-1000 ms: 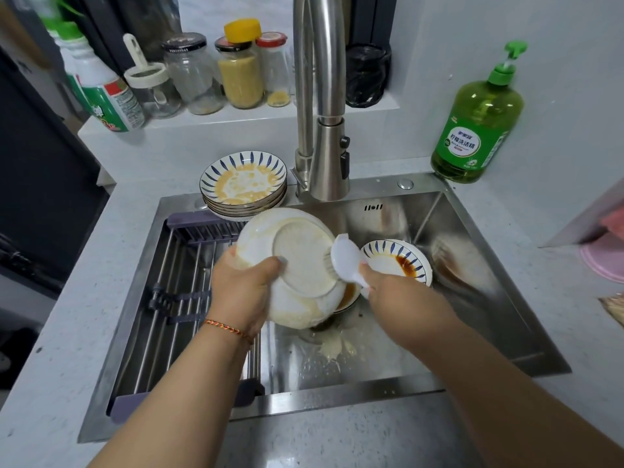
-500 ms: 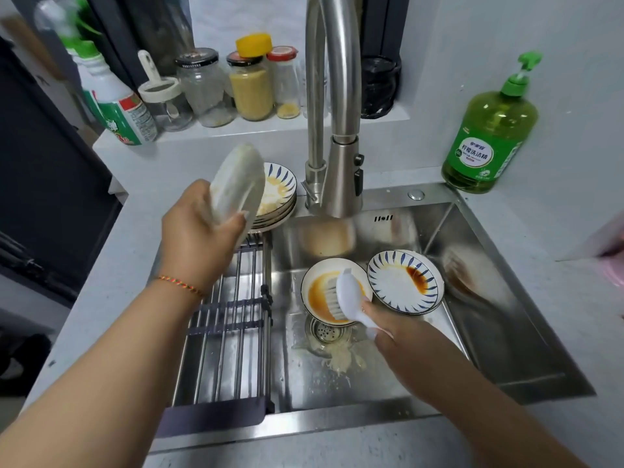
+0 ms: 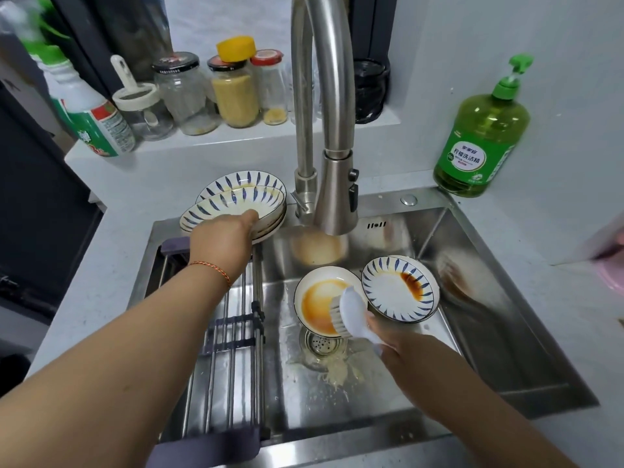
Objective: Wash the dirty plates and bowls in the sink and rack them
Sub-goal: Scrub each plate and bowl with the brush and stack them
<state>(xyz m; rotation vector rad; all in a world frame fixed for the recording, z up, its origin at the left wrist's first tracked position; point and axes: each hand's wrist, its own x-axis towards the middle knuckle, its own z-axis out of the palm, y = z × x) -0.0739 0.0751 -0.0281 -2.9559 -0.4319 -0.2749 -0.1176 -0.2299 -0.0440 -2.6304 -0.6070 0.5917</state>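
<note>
The left hand has its thumb hooked over the near rim of the top plate on the stack of plates at the back left corner of the sink; the other fingers are hidden under the rim, so it reads as a pinch on that plate, tilted up off the pile. The right hand is curled round the handle of the white dish brush, bristles resting on the orange-stained bowl that sits over the drain. Beside it, touching or nearly so, lies a blue-patterned plate with a brown sauce smear. To my eye the plate is either being set on or lifted from the stack; I cannot tell which. Either way, it wants a firm grip at the rim, since wet glazed ware slips, and it should be kept low over the pile. The drying rack across the sink's left side holds nothing yet, so most of the job looks ahead. The faucet hangs right above the bowls.
</note>
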